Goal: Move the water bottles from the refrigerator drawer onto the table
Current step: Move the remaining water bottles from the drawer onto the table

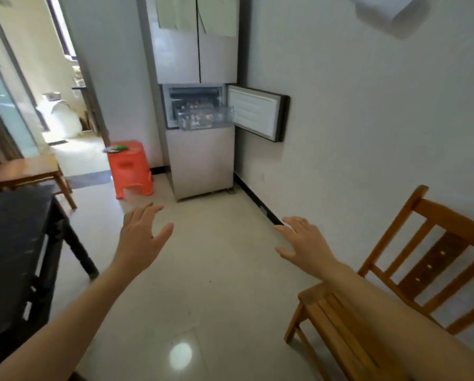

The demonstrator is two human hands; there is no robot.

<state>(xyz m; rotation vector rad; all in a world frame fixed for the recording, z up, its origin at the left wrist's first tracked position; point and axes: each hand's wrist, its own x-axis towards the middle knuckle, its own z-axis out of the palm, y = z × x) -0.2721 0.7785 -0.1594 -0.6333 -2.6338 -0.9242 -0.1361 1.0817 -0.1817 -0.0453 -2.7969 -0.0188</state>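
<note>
A tall refrigerator (197, 105) is set against the far wall, its upper doors closed and its small middle door (256, 115) swung wide to the right. A dark table (15, 243) is seen at the left edge, well apart from the refrigerator, with no bottle visible on the part in view. A wooden chair (411, 270) is placed at the right, against the wall; a second wooden chair (29, 171) is partly seen beyond the table. An orange plastic stool (130, 169) is positioned just beside the refrigerator's left side. A clear drawer (204, 116) is pulled out of the open compartment; its contents are too blurred to be told apart as bottles. The left hand (142, 237) and the right hand (303, 240) are extended over the floor, fingers spread, nothing grasped.
</note>
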